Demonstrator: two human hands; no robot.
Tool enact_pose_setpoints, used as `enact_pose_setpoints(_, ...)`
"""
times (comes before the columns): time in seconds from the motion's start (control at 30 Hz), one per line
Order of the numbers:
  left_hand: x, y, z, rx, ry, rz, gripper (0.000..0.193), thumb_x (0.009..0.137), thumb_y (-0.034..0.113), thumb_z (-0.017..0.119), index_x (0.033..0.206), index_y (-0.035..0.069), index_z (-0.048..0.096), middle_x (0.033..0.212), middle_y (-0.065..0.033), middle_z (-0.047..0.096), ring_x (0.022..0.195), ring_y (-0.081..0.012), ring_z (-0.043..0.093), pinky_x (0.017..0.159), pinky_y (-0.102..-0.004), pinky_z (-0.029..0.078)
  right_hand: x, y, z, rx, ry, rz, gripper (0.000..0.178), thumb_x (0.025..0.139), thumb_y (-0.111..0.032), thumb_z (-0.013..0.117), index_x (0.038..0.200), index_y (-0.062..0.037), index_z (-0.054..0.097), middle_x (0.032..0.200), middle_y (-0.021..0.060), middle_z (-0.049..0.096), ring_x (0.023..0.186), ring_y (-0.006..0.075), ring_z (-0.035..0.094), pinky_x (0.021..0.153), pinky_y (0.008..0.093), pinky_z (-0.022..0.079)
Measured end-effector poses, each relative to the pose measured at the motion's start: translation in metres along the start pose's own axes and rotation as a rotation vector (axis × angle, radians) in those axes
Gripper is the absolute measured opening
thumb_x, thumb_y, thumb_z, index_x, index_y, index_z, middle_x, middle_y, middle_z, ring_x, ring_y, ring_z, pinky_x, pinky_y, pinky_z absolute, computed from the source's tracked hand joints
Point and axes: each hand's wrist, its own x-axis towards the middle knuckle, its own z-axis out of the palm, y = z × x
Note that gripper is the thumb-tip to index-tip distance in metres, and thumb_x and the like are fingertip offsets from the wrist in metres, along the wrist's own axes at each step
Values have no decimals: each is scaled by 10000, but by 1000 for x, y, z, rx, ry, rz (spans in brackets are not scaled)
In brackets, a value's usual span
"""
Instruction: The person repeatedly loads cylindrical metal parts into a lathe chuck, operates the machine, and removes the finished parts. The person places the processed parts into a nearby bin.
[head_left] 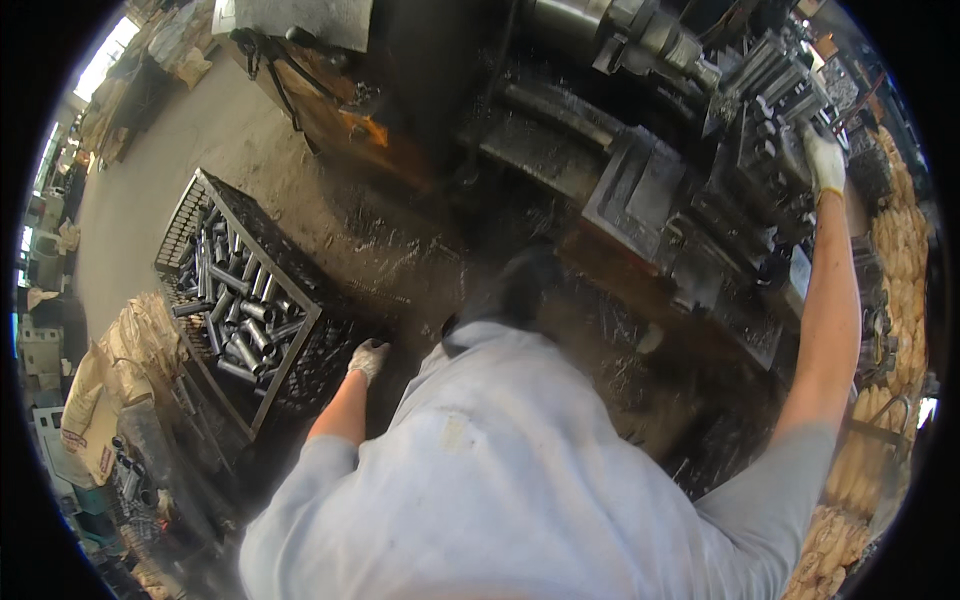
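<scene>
My right hand, in a pale work glove, reaches far to the right onto the tool carriage of a metal lathe. Its fingers bend around a part there that I cannot make out. The lathe's chuck and spindle are at the top, wet-looking and dark. Low at my left side hangs my left hand, also gloved, its fingers curled in; anything inside them is hidden. It is nearest to a black slatted crate holding many short dark metal tubes, and does not touch it.
Metal shavings lie on the dark floor and the lathe bed. An orange-brown machine base stands at upper left. Crumpled sacks are beside the crate. Bundles of tan material line the far right.
</scene>
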Motion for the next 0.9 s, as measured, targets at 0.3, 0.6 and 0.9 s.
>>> enact_pose_setpoints(0.3, -25, 52, -16, 122, -165, 97, 454, 973, 412, 692, 1200, 30, 785, 1117, -168, 811, 1038, -301, 777, 905, -404, 581, -37, -13, -3, 142, 31, -4, 610, 979, -562, 640, 1344, -82, 729, 1300, 251, 739, 1270, 419, 673, 1080, 445, 498)
enact_pose_setpoints(0.6, 5, 311, -124, -800, 689, 472, 464, 1137, 407, 526, 1368, 13, 612, 1287, -199, 722, 1074, -317, 701, 949, -439, 565, -87, -85, -40, 101, 45, 119, 541, 997, -485, 631, 1344, -78, 716, 1306, 268, 724, 1274, 417, 675, 1091, 452, 510)
enact_pose_setpoints(0.9, 45, 329, -174, -684, 593, 586, 476, 1135, 415, 550, 1286, -21, 667, 1074, -146, 741, 924, -218, 679, 813, -393, 574, 16, -178, 15, -354, -920, -138, 750, 755, -542, 882, 1210, 38, 745, 1137, 180, 794, 863, 249, 738, 782, 366, 602)
